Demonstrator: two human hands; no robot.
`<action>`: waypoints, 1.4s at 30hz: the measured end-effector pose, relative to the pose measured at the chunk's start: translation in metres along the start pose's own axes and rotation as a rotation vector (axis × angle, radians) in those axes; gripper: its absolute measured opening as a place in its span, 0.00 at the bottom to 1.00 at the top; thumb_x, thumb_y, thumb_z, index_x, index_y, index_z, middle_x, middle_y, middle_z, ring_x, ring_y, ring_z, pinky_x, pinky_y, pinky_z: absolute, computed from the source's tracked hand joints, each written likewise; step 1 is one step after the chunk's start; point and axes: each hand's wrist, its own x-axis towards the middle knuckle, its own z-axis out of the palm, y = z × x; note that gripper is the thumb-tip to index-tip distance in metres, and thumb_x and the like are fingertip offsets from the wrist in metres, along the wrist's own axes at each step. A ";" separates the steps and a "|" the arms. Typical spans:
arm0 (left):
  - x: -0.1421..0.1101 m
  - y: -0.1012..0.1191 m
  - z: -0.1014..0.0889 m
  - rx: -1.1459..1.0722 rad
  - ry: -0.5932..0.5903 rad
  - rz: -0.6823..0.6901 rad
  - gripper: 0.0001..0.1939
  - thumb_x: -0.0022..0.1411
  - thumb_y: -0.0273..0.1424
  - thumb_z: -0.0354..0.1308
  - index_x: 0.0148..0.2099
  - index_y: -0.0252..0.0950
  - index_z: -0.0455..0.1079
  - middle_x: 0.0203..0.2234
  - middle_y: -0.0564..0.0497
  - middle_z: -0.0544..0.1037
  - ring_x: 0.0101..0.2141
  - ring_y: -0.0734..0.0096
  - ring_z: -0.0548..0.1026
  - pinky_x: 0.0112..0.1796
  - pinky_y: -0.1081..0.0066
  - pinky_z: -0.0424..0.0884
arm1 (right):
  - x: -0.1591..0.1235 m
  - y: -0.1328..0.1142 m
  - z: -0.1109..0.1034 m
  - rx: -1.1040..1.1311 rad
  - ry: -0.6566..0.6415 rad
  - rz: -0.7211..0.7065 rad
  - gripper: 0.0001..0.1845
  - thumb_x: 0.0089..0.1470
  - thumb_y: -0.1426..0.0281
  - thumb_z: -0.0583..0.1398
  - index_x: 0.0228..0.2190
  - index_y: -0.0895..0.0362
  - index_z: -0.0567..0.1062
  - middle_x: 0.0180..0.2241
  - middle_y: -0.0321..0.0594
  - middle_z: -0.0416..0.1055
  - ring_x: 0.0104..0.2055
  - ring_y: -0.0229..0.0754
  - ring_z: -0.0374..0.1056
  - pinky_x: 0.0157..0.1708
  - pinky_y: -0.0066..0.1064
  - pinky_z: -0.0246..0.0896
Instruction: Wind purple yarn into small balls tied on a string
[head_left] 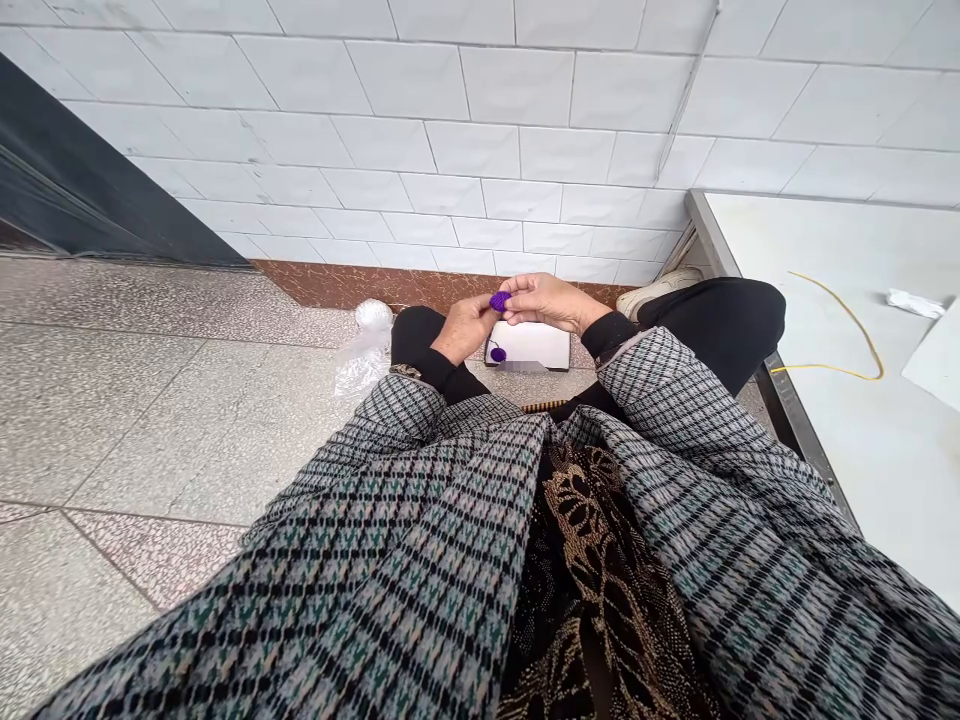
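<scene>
Both hands meet in front of me at a small purple crocheted-looking yarn piece (500,300). My left hand (466,328) pinches its left side, fingers closed. On the other side, the fingers of my right hand (547,300) are closed on the same piece. Just below them, a white rectangular board or box lid (541,342) with dark edges lies between my legs. A little purple ball of yarn (498,354) rests at its left end, with a short strand rising from it toward my left hand. Whether a hook is in either hand cannot be made out.
A clear plastic bag (361,362) with a white ball (373,314) at its top lies on the floor to the left. At right stands a white table (840,440) bearing a yellow cord (874,350) and white paper (937,355). A tiled wall (480,150) rises ahead.
</scene>
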 end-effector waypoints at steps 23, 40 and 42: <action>-0.003 0.003 -0.006 0.069 0.155 0.050 0.10 0.62 0.32 0.51 0.34 0.35 0.72 0.31 0.50 0.78 0.34 0.68 0.72 0.39 0.71 0.68 | 0.001 0.004 -0.001 -0.140 -0.033 0.035 0.11 0.53 0.87 0.63 0.31 0.61 0.71 0.23 0.35 0.74 0.23 0.31 0.72 0.28 0.21 0.73; -0.002 0.005 -0.008 0.124 0.064 0.189 0.08 0.59 0.32 0.54 0.31 0.35 0.71 0.30 0.49 0.77 0.34 0.68 0.72 0.41 0.69 0.68 | 0.015 0.019 -0.010 -0.456 0.060 0.031 0.11 0.52 0.85 0.66 0.26 0.60 0.72 0.18 0.35 0.71 0.20 0.32 0.69 0.20 0.20 0.68; -0.001 0.001 -0.008 0.096 0.063 0.162 0.08 0.59 0.32 0.54 0.31 0.34 0.71 0.31 0.49 0.77 0.34 0.68 0.71 0.40 0.69 0.67 | 0.011 0.017 -0.007 -0.366 0.007 0.058 0.10 0.51 0.85 0.66 0.27 0.61 0.73 0.20 0.35 0.73 0.21 0.32 0.71 0.23 0.20 0.70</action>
